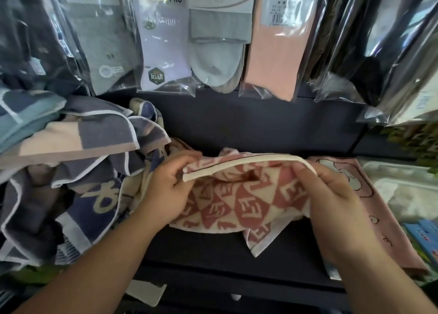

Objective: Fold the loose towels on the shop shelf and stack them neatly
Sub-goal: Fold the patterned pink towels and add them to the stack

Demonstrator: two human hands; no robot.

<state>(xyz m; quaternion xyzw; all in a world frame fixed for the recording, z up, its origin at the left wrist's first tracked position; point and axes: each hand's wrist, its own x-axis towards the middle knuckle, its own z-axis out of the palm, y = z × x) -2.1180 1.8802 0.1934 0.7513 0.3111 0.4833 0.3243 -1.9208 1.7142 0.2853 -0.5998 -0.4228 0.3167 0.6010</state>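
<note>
The left hand (166, 190) and right hand (331, 195) each pinch an end of the pink-patterned towel's (239, 207) cream hem. That edge runs left-right between them, cloth sagging toward the shelf (213, 254).

Sock packs (163, 36) cut off at top, small label print unreadable, towel heap (71, 171) running off the left edge, right hand (331, 195) with fingers hidden under the red towel (237, 202), pink towel (384, 221) partly behind that hand, blue box (424, 238) clipped at right
</note>
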